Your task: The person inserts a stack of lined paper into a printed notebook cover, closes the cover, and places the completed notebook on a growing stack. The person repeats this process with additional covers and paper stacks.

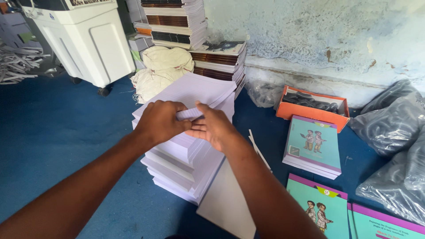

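Observation:
A tall stack of white ruled paper sheets (190, 159) stands on the blue floor in front of me. My left hand (159, 120) rests on top of the stack with its fingers curled around a thin bundle of sheets (191, 113). My right hand (213, 126) meets it from the right, thumb and fingers pinching the same bundle's edge. More ruled sheets (195, 88) fan out beyond the hands. A loose white sheet (230, 199) leans against the stack's lower right side, under my right forearm.
Teal notebook covers with purple edges lie at right (313, 146) and lower right (323, 208). An orange box (312, 110), grey plastic bags (389, 124), stacked books (221, 59), a cream cloth sack (161, 68) and a white wheeled machine (84, 40) surround the spot.

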